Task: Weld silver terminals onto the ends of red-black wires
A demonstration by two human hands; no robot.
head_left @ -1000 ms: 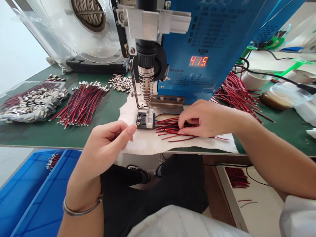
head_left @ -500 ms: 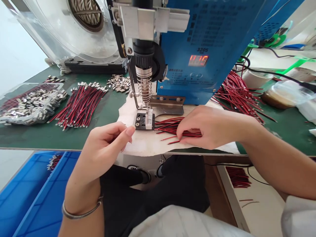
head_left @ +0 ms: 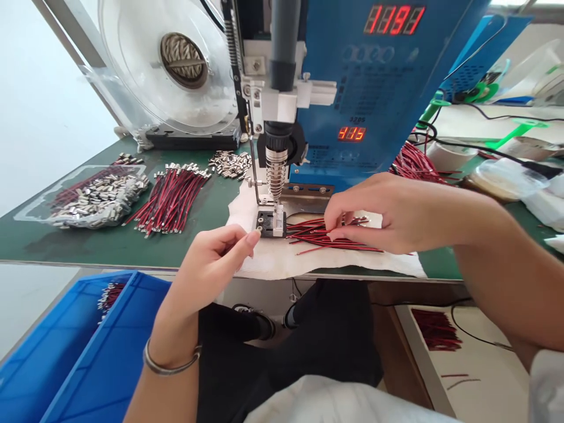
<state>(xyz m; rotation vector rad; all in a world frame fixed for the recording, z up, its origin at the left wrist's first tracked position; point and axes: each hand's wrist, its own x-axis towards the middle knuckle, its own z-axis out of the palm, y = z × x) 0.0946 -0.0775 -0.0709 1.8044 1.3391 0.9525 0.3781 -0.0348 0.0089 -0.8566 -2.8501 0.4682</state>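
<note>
My left hand [head_left: 215, 267] is closed in a pinch at the left front corner of a small black fixture [head_left: 265, 226]. Whatever its fingertips hold is too small or hidden to make out. Above the fixture stands the spring-wrapped head [head_left: 276, 167] of a blue bench machine [head_left: 352, 88]. My right hand [head_left: 379, 214] reaches over a loose pile of red and black wires [head_left: 308, 229] to the right of the fixture. Its thumb and forefinger are pinched together on a red-and-black wire. The pile lies on a white cloth [head_left: 268, 264].
To the left lie a bundle of wires with metal ends [head_left: 174, 197], a plastic tray of metal parts [head_left: 101, 200] and a heap of small metal parts [head_left: 230, 164]. More wires [head_left: 416, 163] lie at the right behind my arm. Below the table edge stands a blue bin [head_left: 101, 352].
The view has shifted, bringing an upper red display into sight. My right hand has moved back over the pile, and the wires under it lie differently. My left hand keeps its pinch by the fixture.
</note>
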